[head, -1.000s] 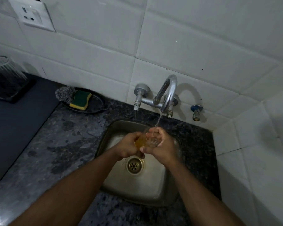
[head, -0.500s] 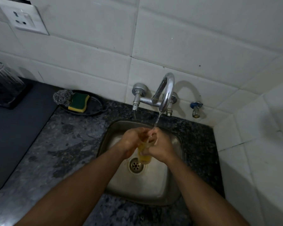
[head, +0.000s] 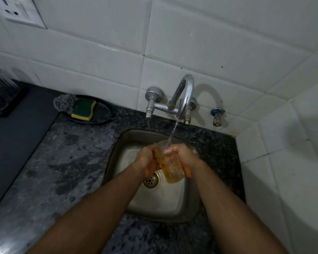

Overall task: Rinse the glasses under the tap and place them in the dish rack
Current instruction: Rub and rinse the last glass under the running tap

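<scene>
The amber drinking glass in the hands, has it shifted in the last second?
Yes. The amber drinking glass has tipped from lying near the tap spout to hanging base-down beside the sink drain, rim under the stream.

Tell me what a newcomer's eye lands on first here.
First, the amber glass held over the steel sink between the left hand and right hand, with water from the curved tap running into its mouth. Next, the green-and-yellow sponge at the counter's back left.
</scene>
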The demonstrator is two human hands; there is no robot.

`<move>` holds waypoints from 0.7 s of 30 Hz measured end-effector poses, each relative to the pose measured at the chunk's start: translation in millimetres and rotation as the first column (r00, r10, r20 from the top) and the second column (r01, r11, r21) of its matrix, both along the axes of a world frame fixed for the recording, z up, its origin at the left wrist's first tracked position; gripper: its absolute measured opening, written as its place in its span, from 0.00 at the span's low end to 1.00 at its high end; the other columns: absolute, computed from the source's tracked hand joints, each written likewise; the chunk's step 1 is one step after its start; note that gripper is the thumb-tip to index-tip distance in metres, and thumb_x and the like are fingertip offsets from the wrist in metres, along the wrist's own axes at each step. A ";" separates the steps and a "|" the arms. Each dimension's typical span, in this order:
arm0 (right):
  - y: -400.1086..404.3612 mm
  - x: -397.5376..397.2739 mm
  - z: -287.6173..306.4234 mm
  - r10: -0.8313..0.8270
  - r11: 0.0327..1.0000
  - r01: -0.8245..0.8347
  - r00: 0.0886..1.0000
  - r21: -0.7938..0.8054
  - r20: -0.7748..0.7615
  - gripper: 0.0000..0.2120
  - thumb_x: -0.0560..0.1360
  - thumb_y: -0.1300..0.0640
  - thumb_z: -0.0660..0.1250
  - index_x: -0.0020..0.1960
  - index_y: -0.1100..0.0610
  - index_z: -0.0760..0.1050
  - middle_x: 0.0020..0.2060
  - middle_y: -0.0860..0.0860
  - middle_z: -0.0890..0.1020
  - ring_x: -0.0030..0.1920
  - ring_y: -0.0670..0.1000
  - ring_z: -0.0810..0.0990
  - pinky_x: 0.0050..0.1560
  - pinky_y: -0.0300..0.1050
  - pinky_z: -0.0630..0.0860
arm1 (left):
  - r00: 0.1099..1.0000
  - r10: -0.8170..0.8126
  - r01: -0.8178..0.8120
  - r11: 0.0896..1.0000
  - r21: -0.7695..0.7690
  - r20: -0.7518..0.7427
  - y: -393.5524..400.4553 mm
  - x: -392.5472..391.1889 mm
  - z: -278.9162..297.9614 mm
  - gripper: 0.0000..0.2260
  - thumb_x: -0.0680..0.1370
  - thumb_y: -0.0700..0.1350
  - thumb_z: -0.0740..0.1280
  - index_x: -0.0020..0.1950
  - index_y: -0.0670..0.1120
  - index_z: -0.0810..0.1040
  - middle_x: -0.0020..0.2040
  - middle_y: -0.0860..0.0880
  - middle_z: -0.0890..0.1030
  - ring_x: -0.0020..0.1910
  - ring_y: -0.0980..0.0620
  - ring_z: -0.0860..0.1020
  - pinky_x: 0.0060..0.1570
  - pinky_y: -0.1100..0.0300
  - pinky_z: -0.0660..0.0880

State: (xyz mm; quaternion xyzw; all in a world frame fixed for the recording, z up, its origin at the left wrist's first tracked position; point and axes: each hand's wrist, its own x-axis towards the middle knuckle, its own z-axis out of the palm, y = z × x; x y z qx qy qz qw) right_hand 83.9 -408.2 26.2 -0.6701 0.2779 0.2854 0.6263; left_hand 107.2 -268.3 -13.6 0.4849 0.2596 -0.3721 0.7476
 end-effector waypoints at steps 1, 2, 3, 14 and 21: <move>0.5 -1.2 -2.5 -0.035 0.999 0.036 0.999 0.027 -0.018 0.23 0.67 0.51 0.72 0.58 0.61 0.84 0.55 0.65 0.85 0.58 0.64 0.84 0.67 0.64 0.77 | 0.999 0.017 -0.017 1.000 -0.001 -0.027 -0.2 -1.3 0.6 0.19 0.86 0.51 0.59 0.65 0.41 0.83 0.60 0.36 0.84 0.63 0.35 0.82 0.67 0.36 0.76; 1.9 -2.7 -5.0 -0.071 0.997 0.072 0.997 0.038 -0.039 0.20 0.70 0.52 0.70 0.57 0.62 0.84 0.54 0.65 0.85 0.55 0.62 0.84 0.64 0.61 0.79 | 0.998 0.033 -0.034 0.999 -0.007 -0.046 0.2 -2.0 1.0 0.21 0.86 0.54 0.58 0.64 0.41 0.83 0.60 0.36 0.85 0.62 0.35 0.82 0.67 0.36 0.75; 4.2 -5.5 -7.3 -0.110 0.992 0.114 0.992 0.056 -0.066 0.17 0.72 0.53 0.68 0.56 0.62 0.84 0.52 0.64 0.85 0.51 0.61 0.84 0.58 0.57 0.81 | 0.998 0.034 -0.035 0.999 -0.015 -0.058 0.6 -2.8 2.5 0.21 0.86 0.54 0.59 0.63 0.40 0.83 0.59 0.37 0.85 0.62 0.36 0.83 0.66 0.37 0.76; 40.8 1.9 -34.7 -0.502 0.750 0.597 0.794 0.285 -0.341 0.16 0.81 0.48 0.64 0.61 0.58 0.79 0.45 0.60 0.83 0.42 0.58 0.81 0.37 0.48 0.83 | 0.995 -0.087 0.089 0.994 0.059 -0.047 10.6 -4.8 3.7 0.12 0.84 0.44 0.63 0.50 0.40 0.84 0.39 0.41 0.87 0.44 0.42 0.85 0.43 0.52 0.83; 55.6 20.5 -20.8 -0.527 0.725 0.592 0.806 0.351 -0.271 0.17 0.78 0.52 0.66 0.64 0.60 0.77 0.54 0.59 0.83 0.55 0.59 0.82 0.54 0.53 0.81 | 0.991 -0.124 0.115 0.980 0.165 0.044 27.1 15.6 6.7 0.13 0.82 0.47 0.66 0.56 0.40 0.85 0.47 0.39 0.87 0.42 0.44 0.84 0.39 0.54 0.82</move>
